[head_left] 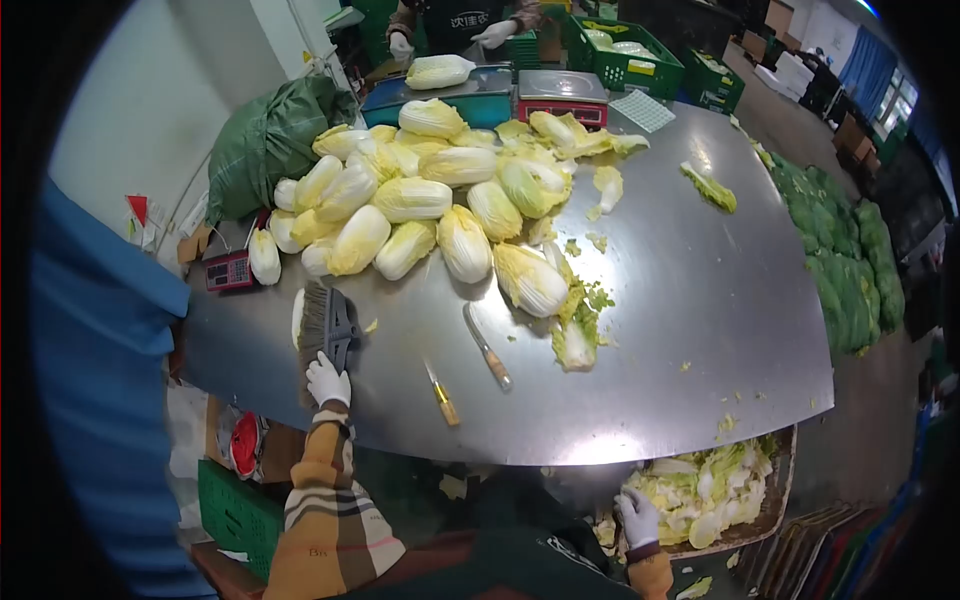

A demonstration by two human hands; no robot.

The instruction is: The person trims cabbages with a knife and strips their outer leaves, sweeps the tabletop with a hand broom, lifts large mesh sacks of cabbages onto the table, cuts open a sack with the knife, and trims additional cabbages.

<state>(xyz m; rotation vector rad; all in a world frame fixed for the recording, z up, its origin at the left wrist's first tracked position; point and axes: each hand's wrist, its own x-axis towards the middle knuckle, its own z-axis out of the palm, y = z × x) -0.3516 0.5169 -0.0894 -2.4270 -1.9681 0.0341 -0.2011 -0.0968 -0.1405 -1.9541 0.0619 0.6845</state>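
Observation:
My left hand, in a white glove, is closed on the near end of a grey bristled brush at the left of the metal table. A pale, partly hidden piece lies just behind the bristles. Down at the right, my gloved right hand hangs beside a tray of cabbage trimmings, fingers loosely apart, holding nothing I can see. A curved-blade knife and a smaller yellow-handled knife lie between the brush and the table's middle.
Napa cabbages are heaped across the back left, beside a green sack. Loose leaves lie to their right. Scales stand at the far edge, where a co-worker's gloved hands show near a cabbage. Green crates stand behind.

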